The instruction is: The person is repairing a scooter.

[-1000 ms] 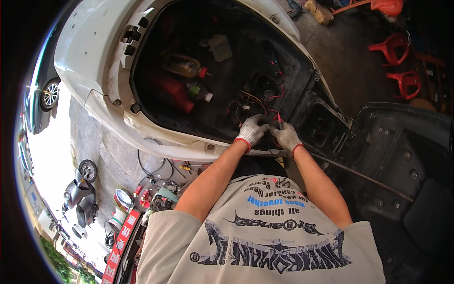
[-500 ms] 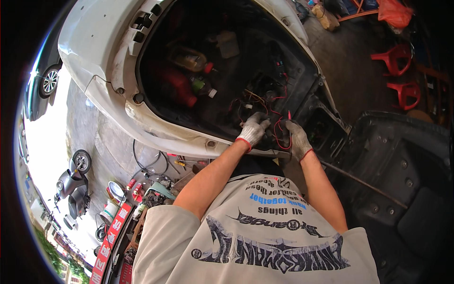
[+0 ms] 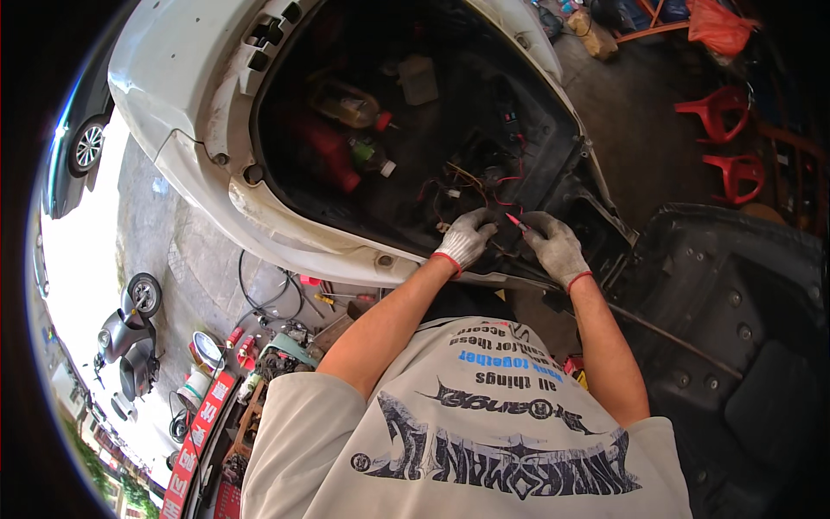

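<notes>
My left hand (image 3: 467,233), in a white knit glove with red cuff, is curled at the near inner edge of the white scooter's open black compartment (image 3: 328,48), beside a small connector (image 3: 443,227); what its fingers grip is hard to make out. My right hand (image 3: 553,245), in a greyer glove, holds a red test probe (image 3: 514,221) pointed up-left. Thin red and yellow wires (image 3: 467,177) lie above my hands, near a small dark meter (image 3: 510,117). A yellowish bottle (image 3: 346,105), a red container (image 3: 333,160) and a green-labelled bottle (image 3: 367,156) lie farther left inside.
A detached black panel (image 3: 735,346) with a metal rod is at right. Red plastic chairs (image 3: 726,112) stand beyond. Tools and parts (image 3: 277,363) cover the lower left, with a cable on the concrete floor. A parked scooter (image 3: 130,346) and a car (image 3: 82,147) are farther left.
My right hand has moved to the right with the probe, which now tilts up-left; the red lead's loop has dropped from clear view. My left hand stays at about the same spot.
</notes>
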Demonstrator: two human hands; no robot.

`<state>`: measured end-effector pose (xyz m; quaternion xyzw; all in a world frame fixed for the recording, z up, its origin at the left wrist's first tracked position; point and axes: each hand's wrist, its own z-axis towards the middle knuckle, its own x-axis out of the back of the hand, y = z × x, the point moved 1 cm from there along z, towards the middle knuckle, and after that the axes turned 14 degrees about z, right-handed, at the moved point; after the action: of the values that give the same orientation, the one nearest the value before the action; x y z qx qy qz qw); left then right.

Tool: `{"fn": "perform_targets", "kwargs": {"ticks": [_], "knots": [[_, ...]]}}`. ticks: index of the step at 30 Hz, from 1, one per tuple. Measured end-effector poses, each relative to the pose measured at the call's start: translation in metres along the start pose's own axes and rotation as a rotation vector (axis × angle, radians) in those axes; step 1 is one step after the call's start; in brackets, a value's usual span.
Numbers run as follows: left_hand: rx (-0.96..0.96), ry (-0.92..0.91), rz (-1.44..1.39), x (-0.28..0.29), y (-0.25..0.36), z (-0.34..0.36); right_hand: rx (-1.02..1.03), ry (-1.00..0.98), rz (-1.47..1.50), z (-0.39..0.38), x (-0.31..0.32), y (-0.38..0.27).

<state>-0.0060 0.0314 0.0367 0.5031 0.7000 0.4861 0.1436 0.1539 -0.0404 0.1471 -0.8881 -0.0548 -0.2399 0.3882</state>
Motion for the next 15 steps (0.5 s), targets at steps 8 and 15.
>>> {"fn": "perform_targets", "kwargs": {"ticks": [8,15], "knots": [[0.011,-0.072,0.009,0.001,0.004,-0.002,0.04,-0.085,-0.301,0.001,0.007,-0.019],[-0.008,-0.057,0.032,-0.007,-0.005,0.0,0.088,-0.1,-0.358,0.002,0.007,-0.019]]}}
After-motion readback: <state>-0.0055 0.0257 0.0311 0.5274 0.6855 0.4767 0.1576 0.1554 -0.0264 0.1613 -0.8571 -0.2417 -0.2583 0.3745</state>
